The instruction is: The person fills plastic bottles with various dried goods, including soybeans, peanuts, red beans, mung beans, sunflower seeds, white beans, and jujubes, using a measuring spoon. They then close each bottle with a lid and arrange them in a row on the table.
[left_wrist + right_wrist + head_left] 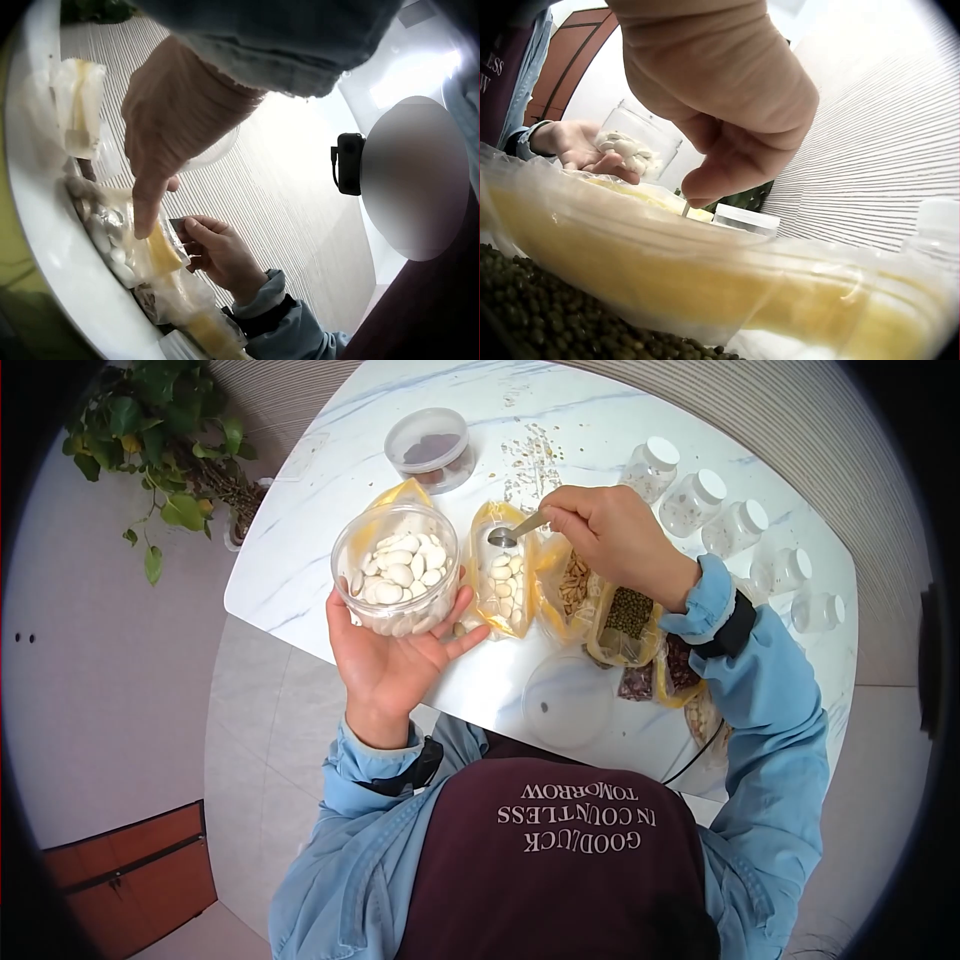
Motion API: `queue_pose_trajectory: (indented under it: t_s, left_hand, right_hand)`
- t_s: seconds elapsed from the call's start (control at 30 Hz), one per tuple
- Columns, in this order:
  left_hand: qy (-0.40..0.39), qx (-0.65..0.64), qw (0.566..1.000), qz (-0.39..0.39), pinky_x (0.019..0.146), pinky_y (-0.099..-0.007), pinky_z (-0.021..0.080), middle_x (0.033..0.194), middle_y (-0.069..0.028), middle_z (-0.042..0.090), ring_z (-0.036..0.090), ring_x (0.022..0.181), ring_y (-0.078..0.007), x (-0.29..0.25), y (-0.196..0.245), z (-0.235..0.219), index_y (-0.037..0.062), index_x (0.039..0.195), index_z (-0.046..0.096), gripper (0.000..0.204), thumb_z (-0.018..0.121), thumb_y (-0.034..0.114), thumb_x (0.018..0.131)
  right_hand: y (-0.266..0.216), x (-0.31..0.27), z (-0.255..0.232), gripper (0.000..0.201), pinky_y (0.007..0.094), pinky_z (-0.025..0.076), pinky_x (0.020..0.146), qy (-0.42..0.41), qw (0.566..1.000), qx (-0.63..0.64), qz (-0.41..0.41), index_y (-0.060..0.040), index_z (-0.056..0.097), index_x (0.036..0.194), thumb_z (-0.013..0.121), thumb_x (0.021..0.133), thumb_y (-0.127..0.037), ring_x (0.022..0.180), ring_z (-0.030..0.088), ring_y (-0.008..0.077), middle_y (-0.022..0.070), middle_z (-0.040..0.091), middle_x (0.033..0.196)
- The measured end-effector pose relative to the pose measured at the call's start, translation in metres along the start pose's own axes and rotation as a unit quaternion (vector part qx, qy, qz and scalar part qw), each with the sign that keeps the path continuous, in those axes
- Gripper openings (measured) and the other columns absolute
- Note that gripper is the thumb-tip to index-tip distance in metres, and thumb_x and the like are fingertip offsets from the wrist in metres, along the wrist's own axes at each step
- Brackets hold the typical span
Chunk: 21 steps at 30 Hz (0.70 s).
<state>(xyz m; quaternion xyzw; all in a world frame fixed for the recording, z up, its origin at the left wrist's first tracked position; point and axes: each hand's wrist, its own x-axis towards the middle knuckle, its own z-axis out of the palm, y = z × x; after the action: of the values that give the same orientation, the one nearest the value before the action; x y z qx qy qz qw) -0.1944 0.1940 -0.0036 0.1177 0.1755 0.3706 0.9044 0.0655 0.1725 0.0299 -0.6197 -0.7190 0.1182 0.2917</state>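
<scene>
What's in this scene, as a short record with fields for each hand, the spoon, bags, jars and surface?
Left hand: palm up, holds a clear tub of white beans
Right hand: pinches a spoon
Spoon position: bowl appears over the open bag of white beans in the head view; contact unclear
Another bag: open bag of green beans
Jars: several, clear, white lids
Surface: white table with veined pattern

A white, veined table [290,565] spans the middle of the head view, a ribbed wall [800,440] behind it at upper right. A leafy plant [165,435] fills the upper left, a red-brown cabinet [150,865] the lower left, with grey floor [265,710] between. The left wrist view shows a bright light [416,79] at upper right.
</scene>
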Motion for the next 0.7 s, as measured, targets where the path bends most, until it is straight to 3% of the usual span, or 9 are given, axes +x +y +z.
queue_pose_trajectory:
  t_s: [0.17, 0.27, 0.37, 0.47, 0.7]
  left_hand:
    - [0.007, -0.002, 1.0, 0.008, 0.103, -0.071, 0.018, 0.144, -0.0213, 0.035, 0.046, 0.123, -0.0375, 0.0, -0.001, 0.001, 0.0167, 0.147, 0.025, 0.075, 0.025, 0.066, 0.09]
    - [0.008, -0.001, 1.0, 0.011, 0.102, -0.0715, 0.019, 0.144, -0.0216, 0.034, 0.045, 0.124, -0.0375, 0.001, -0.001, 0.001, 0.0169, 0.147, 0.025, 0.075, 0.025, 0.066, 0.09]
    - [0.006, -0.003, 1.0, 0.011, 0.102, -0.0718, 0.019, 0.145, -0.0218, 0.034, 0.044, 0.125, -0.0376, 0.003, -0.001, 0.001, 0.017, 0.147, 0.025, 0.075, 0.026, 0.065, 0.09]
    - [0.007, -0.001, 1.0, 0.01, 0.101, -0.0721, 0.019, 0.145, -0.022, 0.033, 0.042, 0.126, -0.0376, 0.004, -0.002, 0.004, 0.0171, 0.147, 0.025, 0.075, 0.027, 0.065, 0.09]
    - [0.003, -0.001, 1.0, 0.013, 0.102, -0.0723, 0.017, 0.146, -0.0227, 0.031, 0.041, 0.127, -0.0374, 0.002, -0.001, 0.005, 0.0173, 0.148, 0.024, 0.075, 0.029, 0.064, 0.089]
  right_hand:
    - [0.004, -0.002, -0.003, 0.022, 0.0409, 0.049, 0.064, -0.036, 0.998, 0.045, 0.003, -0.0015, 0.067, 0.09, 0.053, 0.089, -0.019, 0.066, 0.062, 0.0335, 0.0175, 0.065, 0.074]
    - [0.003, -0.001, -0.006, 0.024, 0.0361, 0.05, 0.058, -0.113, 0.981, 0.134, 0.084, 0.0018, 0.066, 0.088, 0.051, 0.09, -0.016, 0.06, 0.064, 0.0252, 0.0148, 0.065, 0.069]
    - [-0.006, 0.0, -0.01, 0.025, 0.0295, 0.05, 0.049, -0.191, 0.936, 0.223, 0.195, 0.0031, 0.064, 0.087, 0.049, 0.091, -0.016, 0.057, 0.063, 0.0172, 0.0106, 0.064, 0.067]
    - [-0.008, 0.002, -0.01, 0.024, 0.0252, 0.048, 0.042, -0.225, 0.896, 0.27, 0.272, 0.0042, 0.062, 0.089, 0.048, 0.092, -0.016, 0.056, 0.063, 0.0161, 0.0105, 0.064, 0.07]
    - [0.004, 0.006, -0.015, 0.025, 0.0268, 0.05, 0.039, -0.196, 0.839, 0.365, 0.353, 0.0075, 0.056, 0.098, 0.048, 0.092, -0.015, 0.055, 0.064, 0.0183, 0.0136, 0.063, 0.072]
